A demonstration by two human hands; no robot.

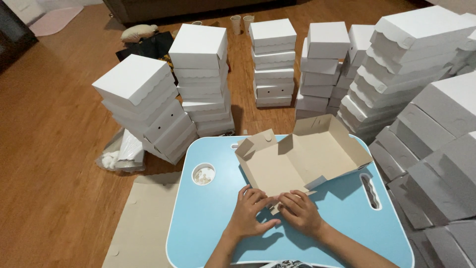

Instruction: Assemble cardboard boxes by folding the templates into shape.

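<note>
A half-folded cardboard box (302, 156), brown inside, lies open on a light blue lap table (208, 218). Its far walls stand up; the near edge is flat. My left hand (250, 213) and my right hand (299, 211) meet at that near edge, fingers pinching and pressing a small flap of the box against the tabletop. Both forearms come in from the bottom of the view.
Tall stacks of finished white boxes (201, 79) ring the table at the back and right (396, 64). Flat cardboard sheets (144, 223) lie on the wooden floor at left. A round cup hole (204, 174) and a handle slot (371, 191) are in the table.
</note>
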